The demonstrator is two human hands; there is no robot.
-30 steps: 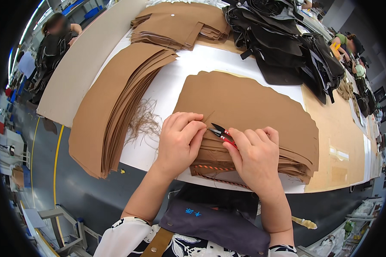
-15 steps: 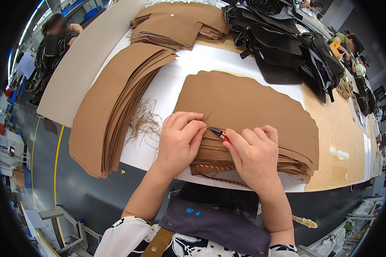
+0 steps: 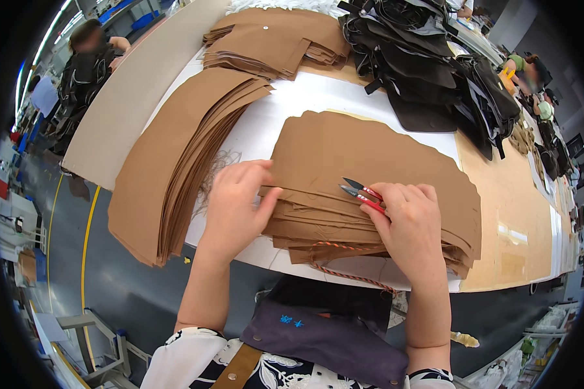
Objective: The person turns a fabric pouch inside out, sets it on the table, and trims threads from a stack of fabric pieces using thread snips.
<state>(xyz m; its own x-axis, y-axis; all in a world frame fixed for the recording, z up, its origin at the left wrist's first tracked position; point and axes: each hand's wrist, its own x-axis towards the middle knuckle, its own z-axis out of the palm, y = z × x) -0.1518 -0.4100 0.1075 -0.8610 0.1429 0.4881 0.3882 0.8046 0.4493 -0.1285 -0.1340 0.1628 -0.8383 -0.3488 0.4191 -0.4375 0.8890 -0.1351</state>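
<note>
My right hand (image 3: 410, 223) grips thread snips (image 3: 359, 190) with red handles and dark, parted blades, held over a stack of brown fabric pieces (image 3: 370, 152). At the left edge of that stack is my left hand (image 3: 235, 204), its thumb apart from the fingers and nothing visible between them. Whether its fingertips touch the cloth is hard to tell. Layered edges and a few loose threads show along the stack's near side. An orange and dark twisted cord (image 3: 350, 273) runs along the front, below my right hand.
A long curved pile of brown pieces (image 3: 165, 152) lies left, with tangled thread clippings (image 3: 215, 170) beside it. Another brown stack (image 3: 272, 39) sits at the back, black bags (image 3: 428, 84) at back right. A beige board (image 3: 126, 97) borders the left. People work on both sides.
My left hand has moved left, away from the snips, and its pinch has loosened. My right hand has shifted right, and the snips' blades have parted.
</note>
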